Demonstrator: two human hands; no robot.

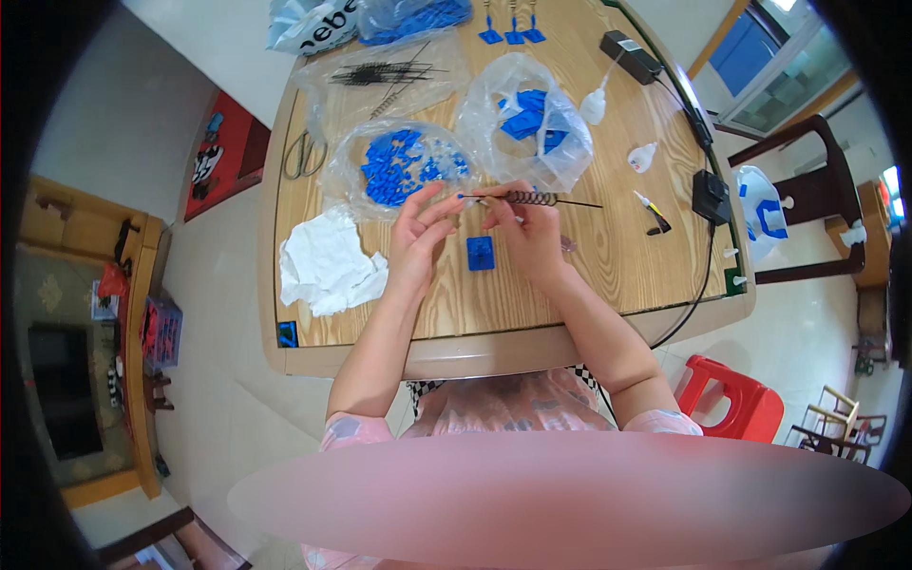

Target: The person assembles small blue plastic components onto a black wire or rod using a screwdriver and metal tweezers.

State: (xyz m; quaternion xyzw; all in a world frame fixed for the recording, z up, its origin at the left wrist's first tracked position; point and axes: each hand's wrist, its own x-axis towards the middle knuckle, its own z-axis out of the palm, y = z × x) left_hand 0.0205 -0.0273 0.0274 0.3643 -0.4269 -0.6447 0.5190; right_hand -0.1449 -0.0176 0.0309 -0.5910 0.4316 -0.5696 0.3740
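My right hand (528, 237) is closed on a thin black wire with a coiled spring section (532, 199), held level above the table and pointing right. At the wire's left end is a small blue piece (462, 197), with the fingertips of my left hand (424, 233) pinched at it. How firmly they grip it is too small to tell. Between my forearms a square blue plastic base (481, 254) lies on the wooden table. Just beyond my left hand sits a clear plastic bag (353, 190) holding many small blue pieces and clear bits.
Another clear bag (577, 157) holds larger blue parts. Black coiled wires (385, 73) lie on plastic at the back left. Scissors (304, 157) and crumpled white tissue (328, 264) are at left. White squeeze bottles (642, 157), a glue tube (652, 211) and a black adapter (711, 197) stand right.
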